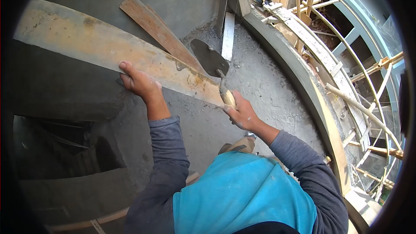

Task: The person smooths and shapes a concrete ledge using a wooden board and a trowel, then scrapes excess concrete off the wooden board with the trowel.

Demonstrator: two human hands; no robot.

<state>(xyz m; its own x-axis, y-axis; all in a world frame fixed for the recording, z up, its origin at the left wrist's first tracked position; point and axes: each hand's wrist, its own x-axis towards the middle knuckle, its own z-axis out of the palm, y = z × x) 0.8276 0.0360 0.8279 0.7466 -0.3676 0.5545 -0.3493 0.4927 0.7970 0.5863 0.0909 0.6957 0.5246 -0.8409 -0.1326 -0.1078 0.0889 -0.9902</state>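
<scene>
Head view: the left hand (141, 83) clamps its fingers on a board (99, 41), upper left; the right hand (243, 112) wraps its around a trowel (211, 58), centre.

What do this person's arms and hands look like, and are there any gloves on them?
No gloves! The left hand and the right hand are both bare, with pale smudges on them. The left sleeve and the right sleeve are dark bluish grey and wrinkly, and stop before the wrists. Over the body is a bright turquoise top.
</scene>
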